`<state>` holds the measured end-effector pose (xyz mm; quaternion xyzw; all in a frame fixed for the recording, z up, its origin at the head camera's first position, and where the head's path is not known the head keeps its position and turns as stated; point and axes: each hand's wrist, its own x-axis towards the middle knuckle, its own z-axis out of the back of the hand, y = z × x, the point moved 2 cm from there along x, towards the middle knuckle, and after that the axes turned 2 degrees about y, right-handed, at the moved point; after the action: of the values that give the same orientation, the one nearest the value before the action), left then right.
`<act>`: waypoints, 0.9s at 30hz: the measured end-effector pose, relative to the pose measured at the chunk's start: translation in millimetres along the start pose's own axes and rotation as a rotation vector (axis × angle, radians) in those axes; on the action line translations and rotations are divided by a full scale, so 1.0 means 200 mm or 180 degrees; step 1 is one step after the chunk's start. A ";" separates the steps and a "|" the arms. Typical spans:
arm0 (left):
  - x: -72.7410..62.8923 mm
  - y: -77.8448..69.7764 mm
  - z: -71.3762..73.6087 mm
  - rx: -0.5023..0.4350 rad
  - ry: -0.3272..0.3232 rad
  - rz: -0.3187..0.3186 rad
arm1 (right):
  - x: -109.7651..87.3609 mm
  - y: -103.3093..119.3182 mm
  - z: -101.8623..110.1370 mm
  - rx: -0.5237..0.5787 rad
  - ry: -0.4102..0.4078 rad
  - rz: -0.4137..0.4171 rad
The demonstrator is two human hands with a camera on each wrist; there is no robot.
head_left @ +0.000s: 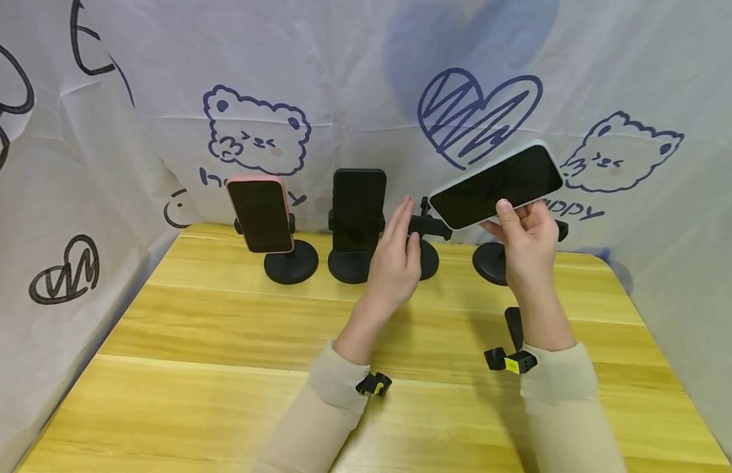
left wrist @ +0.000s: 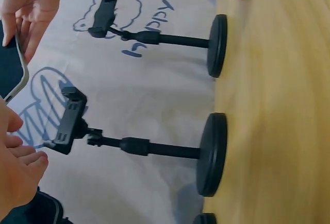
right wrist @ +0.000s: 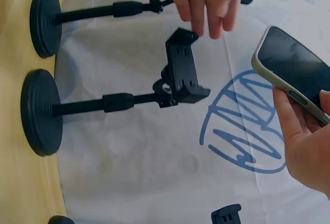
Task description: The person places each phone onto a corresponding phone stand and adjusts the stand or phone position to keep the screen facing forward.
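My right hand [head_left: 530, 243] grips a phone [head_left: 498, 187] in a pale case, thumb at its lower edge. The phone is tilted, dark screen toward me, in front of the backdrop. My left hand [head_left: 394, 259] is raised with straight fingers and holds nothing. It is beside the third phone stand [head_left: 430, 227] from the left; in the right wrist view that stand's bracket [right wrist: 183, 72] is unoccupied, with the left fingertips [right wrist: 214, 31] right at its upper end. A fourth stand, its base [head_left: 488, 263] partly behind my right hand, has an unoccupied bracket [left wrist: 104, 15] in the left wrist view.
A pink-cased phone [head_left: 260, 215] sits in the leftmost stand [head_left: 291, 264]. A black phone [head_left: 358, 207] stands upright in the second stand [head_left: 344, 266], left of my left hand. The stands line the back of the wooden table [head_left: 224, 368], before a white drawn-on cloth [head_left: 354, 79].
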<state>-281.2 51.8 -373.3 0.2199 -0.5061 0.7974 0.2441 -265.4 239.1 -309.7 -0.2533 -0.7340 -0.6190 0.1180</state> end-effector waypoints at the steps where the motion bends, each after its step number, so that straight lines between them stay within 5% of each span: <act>1: 0.00 0.01 -0.01 0.0066 0.0007 0.0041 | 0.01 0.00 0.00 -0.0051 0.0006 -0.0059; 13: 0.01 0.09 -0.08 -0.0184 -0.0165 0.0437 | 0.13 -0.11 -0.01 -0.0239 0.0485 -0.0621; 27: 0.03 0.11 -0.07 0.0149 -0.0164 0.0294 | 0.21 -0.19 -0.02 -0.0206 0.0819 -0.0879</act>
<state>-301.3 57.0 -389.6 0.2224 -0.5030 0.8136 0.1887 -322.0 241.4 -321.2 -0.0726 -0.7203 -0.6799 0.1166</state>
